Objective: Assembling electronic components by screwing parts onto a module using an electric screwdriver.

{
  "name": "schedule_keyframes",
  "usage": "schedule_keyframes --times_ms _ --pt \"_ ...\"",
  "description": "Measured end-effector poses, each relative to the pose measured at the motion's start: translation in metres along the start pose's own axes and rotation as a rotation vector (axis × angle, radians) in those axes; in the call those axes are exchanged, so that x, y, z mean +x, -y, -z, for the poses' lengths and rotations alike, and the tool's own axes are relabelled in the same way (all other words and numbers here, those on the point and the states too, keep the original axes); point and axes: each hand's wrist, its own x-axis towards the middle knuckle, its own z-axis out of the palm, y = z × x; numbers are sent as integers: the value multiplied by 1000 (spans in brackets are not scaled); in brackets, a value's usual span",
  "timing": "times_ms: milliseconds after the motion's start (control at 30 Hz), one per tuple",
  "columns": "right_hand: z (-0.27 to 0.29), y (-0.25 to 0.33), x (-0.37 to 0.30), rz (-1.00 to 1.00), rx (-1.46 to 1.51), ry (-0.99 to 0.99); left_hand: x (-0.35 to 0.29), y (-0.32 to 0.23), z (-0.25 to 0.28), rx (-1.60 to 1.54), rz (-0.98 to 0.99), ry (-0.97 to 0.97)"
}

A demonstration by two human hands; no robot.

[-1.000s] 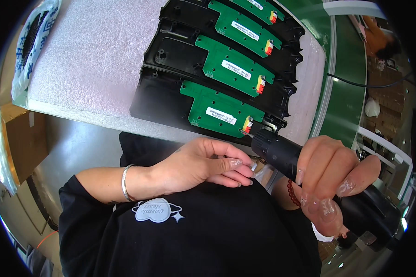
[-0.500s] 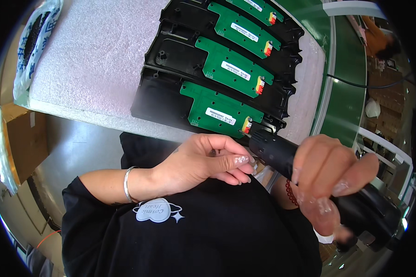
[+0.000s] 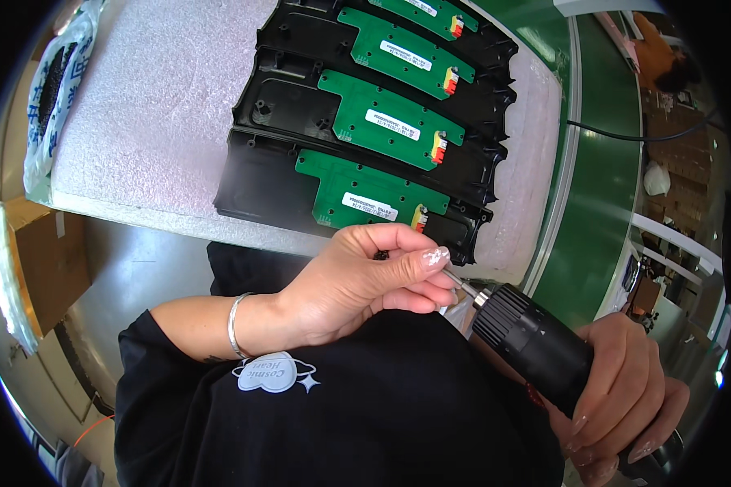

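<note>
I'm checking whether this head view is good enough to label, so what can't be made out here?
- Tip of the driver bit: hidden by the left hand fingers; any screw there is unseen.
- Electric screwdriver: its grip is covered by the right hand, its end cut by the lower edge.
- Nearest black housing: its right corner sits behind the left hand.
- Topmost green board: cut by the top edge.

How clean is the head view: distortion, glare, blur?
Head view: strong fisheye, foam pad edges bow, black corners. Even daylight, mild sheen on the black housings. Left hand and screwdriver sharp; right hand softer at the rim.
</note>
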Motion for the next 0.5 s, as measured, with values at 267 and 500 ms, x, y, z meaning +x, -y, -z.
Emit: schedule_keyframes --times_ms 267,500 --pt "9 -18 -3 99 34 25 2 5 2 -38 133 142" --pt "4 9 -10 106 -30 -248 6 5 1 -67 88 -20"
